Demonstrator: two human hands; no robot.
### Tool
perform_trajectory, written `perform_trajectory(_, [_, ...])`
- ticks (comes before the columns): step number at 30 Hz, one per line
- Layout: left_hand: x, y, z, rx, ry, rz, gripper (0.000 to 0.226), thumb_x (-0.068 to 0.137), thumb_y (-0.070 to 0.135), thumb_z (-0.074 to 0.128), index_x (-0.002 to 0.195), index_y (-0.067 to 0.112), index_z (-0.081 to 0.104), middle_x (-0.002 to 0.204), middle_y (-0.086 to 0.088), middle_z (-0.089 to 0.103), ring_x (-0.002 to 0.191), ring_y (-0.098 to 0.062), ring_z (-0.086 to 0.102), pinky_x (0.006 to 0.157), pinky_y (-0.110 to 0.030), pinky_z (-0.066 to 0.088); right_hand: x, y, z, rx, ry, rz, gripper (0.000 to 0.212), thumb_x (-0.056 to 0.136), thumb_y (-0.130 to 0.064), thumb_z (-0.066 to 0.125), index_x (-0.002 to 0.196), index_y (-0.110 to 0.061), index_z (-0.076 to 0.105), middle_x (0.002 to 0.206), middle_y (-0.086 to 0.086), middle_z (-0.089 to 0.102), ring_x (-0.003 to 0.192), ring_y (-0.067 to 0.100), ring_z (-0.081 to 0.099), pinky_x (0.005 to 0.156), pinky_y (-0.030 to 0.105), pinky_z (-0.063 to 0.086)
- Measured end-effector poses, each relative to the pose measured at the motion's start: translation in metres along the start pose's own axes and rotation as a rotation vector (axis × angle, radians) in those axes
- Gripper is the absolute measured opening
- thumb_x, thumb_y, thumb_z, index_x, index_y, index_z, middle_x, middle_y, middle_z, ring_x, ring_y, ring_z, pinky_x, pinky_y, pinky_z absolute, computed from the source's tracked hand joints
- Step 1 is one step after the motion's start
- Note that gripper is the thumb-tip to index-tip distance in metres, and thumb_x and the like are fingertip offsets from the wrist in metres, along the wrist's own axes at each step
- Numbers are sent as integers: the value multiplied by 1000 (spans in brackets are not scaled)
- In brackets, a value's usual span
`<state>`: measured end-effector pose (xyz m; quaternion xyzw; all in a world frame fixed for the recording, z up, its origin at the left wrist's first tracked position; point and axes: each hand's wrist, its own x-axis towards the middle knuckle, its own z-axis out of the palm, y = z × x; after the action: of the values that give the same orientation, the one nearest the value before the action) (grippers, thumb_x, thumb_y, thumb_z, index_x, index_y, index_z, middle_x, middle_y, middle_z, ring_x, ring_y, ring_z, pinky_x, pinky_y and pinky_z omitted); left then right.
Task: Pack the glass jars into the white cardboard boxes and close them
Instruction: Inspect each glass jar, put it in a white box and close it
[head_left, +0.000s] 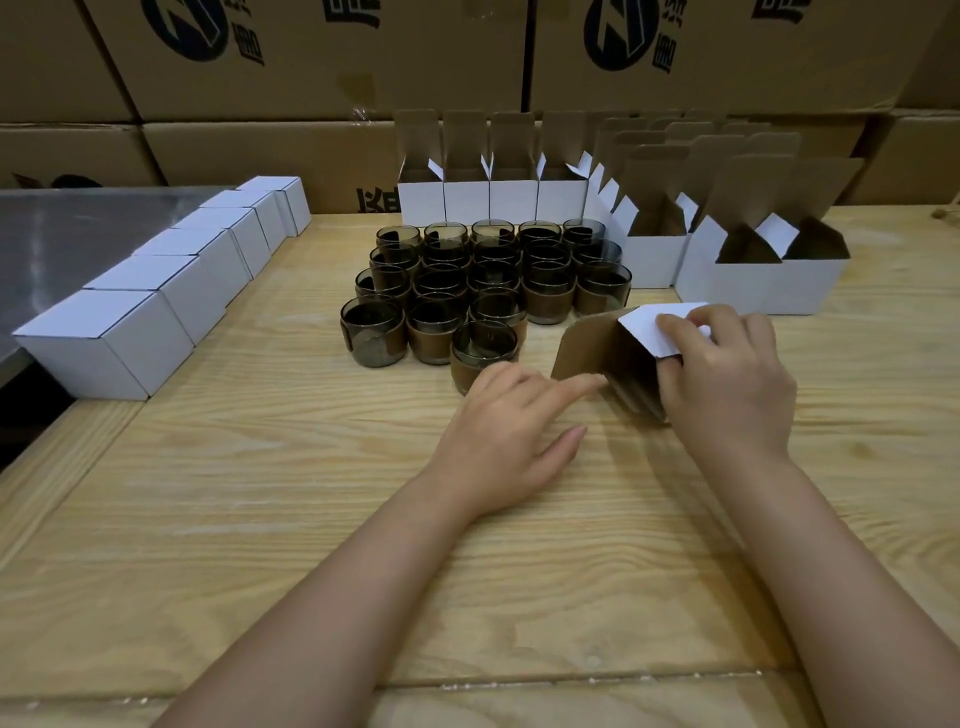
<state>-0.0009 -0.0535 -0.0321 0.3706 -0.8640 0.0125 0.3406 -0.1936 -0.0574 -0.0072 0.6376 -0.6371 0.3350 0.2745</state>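
Several dark glass jars (483, 291) with brown sleeves stand grouped at the table's middle. The nearest jar (483, 348) is just beyond my left hand. A white cardboard box (618, 358) lies tipped on its side, its opening toward the left and its brown lid flap sticking out. My right hand (727, 379) grips this box from the right, fingers curled over a white side flap. My left hand (509, 441) rests on the table, index finger stretched out and touching the box's lower edge. Whether a jar is inside the box is hidden.
Open white boxes (493, 192) with raised flaps stand in rows behind and right of the jars. Closed white boxes (156, 306) line the wooden table's (260, 519) left edge beside a metal surface (78, 234). Large brown cartons (311, 62) are stacked behind.
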Motion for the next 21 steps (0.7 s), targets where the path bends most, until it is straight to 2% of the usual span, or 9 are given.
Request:
perform_trajectory(3, [0, -1, 0, 75, 55, -53, 50, 89, 43, 55, 135, 23, 56, 123, -3, 64, 123, -25, 52, 113, -55, 22, 1, -3, -7, 23, -10, 68, 19, 78, 3, 62, 95, -1, 70, 93, 20, 63, 82, 42, 56, 50, 32, 36])
perform_trajectory(5, [0, 0, 0, 102, 49, -64, 56, 87, 51, 54, 138, 28, 51, 131, -6, 59, 134, -27, 44, 114, -62, 10, 3, -4, -11, 63, -3, 99, 18, 83, -2, 60, 99, -2, 69, 92, 19, 63, 82, 41, 56, 52, 31, 35])
perform_trajectory(8, [-1, 0, 1, 69, -17, -70, 68, 85, 60, 49, 146, 35, 32, 137, -4, 55, 140, -26, 37, 115, -60, -1, 2, -10, -17, 228, -45, 143, 20, 87, -5, 59, 105, -3, 68, 91, 15, 66, 79, 34, 61, 61, 29, 35])
perform_trajectory(11, [-1, -1, 0, -84, -60, -108, 74, 81, 64, 49, 144, 38, 18, 142, 0, 50, 138, -19, 40, 118, -50, -8, -4, -18, -15, 334, -150, 149, 30, 89, -8, 56, 117, -7, 64, 98, 12, 68, 84, 29, 62, 69, 28, 37])
perform_trajectory(14, [-1, -1, -1, -234, -35, -125, 71, 79, 62, 55, 136, 36, 21, 139, 5, 50, 124, -12, 53, 119, -37, -4, -7, -23, -16, 375, -184, 144, 34, 94, -22, 53, 125, -11, 59, 98, 9, 67, 80, 26, 61, 68, 29, 38])
perform_trajectory(16, [-1, -2, 0, -265, 14, -132, 67, 78, 58, 58, 131, 34, 26, 134, 3, 53, 119, -12, 55, 119, -36, 0, -7, -26, -18, 378, -195, 157, 39, 97, -36, 45, 124, -12, 60, 89, 5, 66, 73, 22, 58, 64, 28, 37])
perform_trajectory(19, [0, -1, 0, -269, 44, -138, 64, 78, 57, 60, 128, 34, 27, 129, -1, 53, 119, -14, 54, 119, -40, -5, -5, -26, -20, 411, -207, 173, 35, 100, -29, 38, 119, -8, 59, 70, 0, 56, 62, 22, 55, 53, 29, 33])
perform_trajectory(21, [1, -1, -1, -285, 21, -142, 67, 78, 58, 58, 133, 39, 24, 128, -4, 50, 122, -15, 51, 119, -37, -11, -3, -24, -20, 441, -225, 194, 31, 101, -20, 37, 121, -7, 56, 61, -1, 49, 55, 22, 50, 49, 30, 29])
